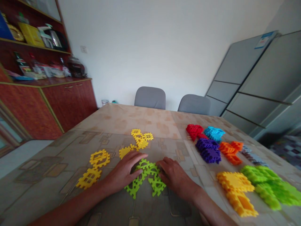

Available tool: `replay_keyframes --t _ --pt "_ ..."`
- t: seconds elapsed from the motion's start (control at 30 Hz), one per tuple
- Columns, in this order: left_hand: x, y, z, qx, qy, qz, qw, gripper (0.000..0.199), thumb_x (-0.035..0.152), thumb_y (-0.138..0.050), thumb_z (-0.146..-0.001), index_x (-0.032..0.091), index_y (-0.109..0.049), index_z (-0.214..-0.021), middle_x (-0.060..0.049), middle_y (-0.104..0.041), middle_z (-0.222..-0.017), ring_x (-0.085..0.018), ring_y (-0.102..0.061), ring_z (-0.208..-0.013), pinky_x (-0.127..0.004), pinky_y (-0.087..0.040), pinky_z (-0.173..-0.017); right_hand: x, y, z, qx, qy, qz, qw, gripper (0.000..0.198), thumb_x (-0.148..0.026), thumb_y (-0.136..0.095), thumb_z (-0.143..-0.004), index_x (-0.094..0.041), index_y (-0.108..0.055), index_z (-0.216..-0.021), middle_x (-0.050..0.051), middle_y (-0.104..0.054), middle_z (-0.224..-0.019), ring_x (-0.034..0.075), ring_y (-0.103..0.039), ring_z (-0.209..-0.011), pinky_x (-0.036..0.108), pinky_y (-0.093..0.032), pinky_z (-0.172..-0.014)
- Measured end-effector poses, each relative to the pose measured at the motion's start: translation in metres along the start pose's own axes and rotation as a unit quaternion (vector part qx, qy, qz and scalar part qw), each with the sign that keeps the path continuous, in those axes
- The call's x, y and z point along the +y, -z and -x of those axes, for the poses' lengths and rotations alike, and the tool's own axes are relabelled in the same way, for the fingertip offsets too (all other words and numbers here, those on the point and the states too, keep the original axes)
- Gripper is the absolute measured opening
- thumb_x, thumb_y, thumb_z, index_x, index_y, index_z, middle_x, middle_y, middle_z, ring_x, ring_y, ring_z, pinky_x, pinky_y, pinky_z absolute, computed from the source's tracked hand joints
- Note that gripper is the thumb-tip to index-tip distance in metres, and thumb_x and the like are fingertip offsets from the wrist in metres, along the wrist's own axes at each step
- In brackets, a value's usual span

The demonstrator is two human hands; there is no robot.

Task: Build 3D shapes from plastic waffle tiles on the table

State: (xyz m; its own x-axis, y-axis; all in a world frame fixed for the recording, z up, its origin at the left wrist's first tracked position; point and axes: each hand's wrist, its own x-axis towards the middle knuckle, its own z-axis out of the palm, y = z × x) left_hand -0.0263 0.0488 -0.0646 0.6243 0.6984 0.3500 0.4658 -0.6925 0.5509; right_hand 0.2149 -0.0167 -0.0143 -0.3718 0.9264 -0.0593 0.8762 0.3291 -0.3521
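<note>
The green toothed pieces (148, 169) lie on the near middle of the table (150, 124), between both hands, in a rough upside-down V. The left hand (128, 168) reaches along their left side, thumb and fingers spread apart; the right hand (175, 177) curls its fingers at their right edge, though whether they pinch anything I cannot tell. Yellow pieces (88, 178) lie to the left, and a purple stack (208, 151) stands far right. The green pieces look thin, light and fairly stiff, probably apt to slide; the solid rims beside the cut-outs seem the best hold.
</note>
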Motion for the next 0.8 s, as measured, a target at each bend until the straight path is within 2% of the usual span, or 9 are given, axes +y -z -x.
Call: replay_keyframes --t 0.13,0.37,0.5,0.6,0.67,0.73,0.8 --pt "0.000 0.001 0.000 0.033 0.021 0.017 0.999 0.044 0.027 -0.053 -0.091 0.026 -0.054 -0.135 -0.006 -0.063 -0.134 -0.023 -0.058 -0.125 -0.039 -0.045 -0.108 0.007 -0.002 0.003 0.016 0.015 -0.004 1.000 0.008 -0.016 -0.059 -0.089 -0.017 -0.058 -0.096 0.005 -0.061 -0.098 0.020 -0.056 -0.090 0.031 -0.039 -0.081" --pt "0.005 0.004 0.000 0.086 0.045 0.039 0.994 0.045 0.019 -0.049 -0.088 0.024 -0.054 -0.132 -0.006 -0.065 -0.132 -0.021 -0.061 -0.120 -0.036 -0.047 -0.106 0.019 -0.006 -0.001 0.056 -0.014 -0.123 0.991 0.021 -0.008 -0.062 -0.075 -0.021 -0.046 -0.080 -0.004 -0.054 -0.076 0.013 -0.049 -0.069 0.024 -0.032 -0.061" --pt "0.007 0.002 0.001 0.061 0.022 0.041 0.997 0.049 0.016 -0.050 -0.085 0.027 -0.056 -0.132 -0.004 -0.067 -0.129 -0.019 -0.064 -0.117 -0.032 -0.051 -0.101 0.021 -0.005 -0.003 0.065 -0.027 -0.145 0.987 0.019 -0.009 -0.061 -0.076 -0.021 -0.047 -0.078 -0.004 -0.054 -0.073 0.012 -0.048 -0.066 0.023 -0.032 -0.058" --pt "0.007 0.000 0.002 0.037 0.001 0.032 0.999 0.048 0.015 -0.051 -0.086 0.030 -0.059 -0.131 -0.001 -0.068 -0.128 -0.019 -0.063 -0.118 -0.033 -0.049 -0.104 0.021 -0.008 -0.006 0.074 -0.028 -0.124 0.989 0.018 -0.010 -0.062 -0.077 -0.021 -0.049 -0.078 -0.003 -0.056 -0.073 0.013 -0.050 -0.066 0.023 -0.033 -0.058" --pt "0.005 -0.002 0.001 0.035 -0.004 0.025 0.999 0.046 0.014 -0.048 -0.089 0.029 -0.059 -0.132 -0.002 -0.068 -0.129 -0.019 -0.063 -0.120 -0.035 -0.049 -0.105 0.019 -0.011 -0.008 0.078 -0.045 -0.107 0.990 0.013 -0.011 -0.061 -0.080 -0.020 -0.053 -0.083 -0.002 -0.058 -0.074 0.014 -0.053 -0.066 0.024 -0.036 -0.059" --pt "0.003 -0.003 0.000 0.039 -0.004 0.020 0.999 0.044 0.015 -0.045 -0.092 0.027 -0.059 -0.131 -0.004 -0.067 -0.130 -0.019 -0.062 -0.120 -0.035 -0.048 -0.106 0.016 -0.014 -0.009 0.092 -0.067 -0.087 0.990 0.013 -0.013 -0.058 -0.085 -0.018 -0.058 -0.097 0.001 -0.064 -0.080 0.016 -0.058 -0.071 0.026 -0.043 -0.065" --pt "0.001 -0.003 0.000 0.047 -0.003 0.016 0.999 0.041 0.016 -0.044 -0.094 0.026 -0.060 -0.130 -0.004 -0.067 -0.131 -0.019 -0.061 -0.121 -0.036 -0.047 -0.107 0.011 -0.016 -0.007 0.121 -0.052 -0.066 0.989 0.025 -0.018 -0.057 -0.089 -0.016 -0.058 -0.114 0.009 -0.067 -0.099 0.021 -0.063 -0.090 0.033 -0.049 -0.081"
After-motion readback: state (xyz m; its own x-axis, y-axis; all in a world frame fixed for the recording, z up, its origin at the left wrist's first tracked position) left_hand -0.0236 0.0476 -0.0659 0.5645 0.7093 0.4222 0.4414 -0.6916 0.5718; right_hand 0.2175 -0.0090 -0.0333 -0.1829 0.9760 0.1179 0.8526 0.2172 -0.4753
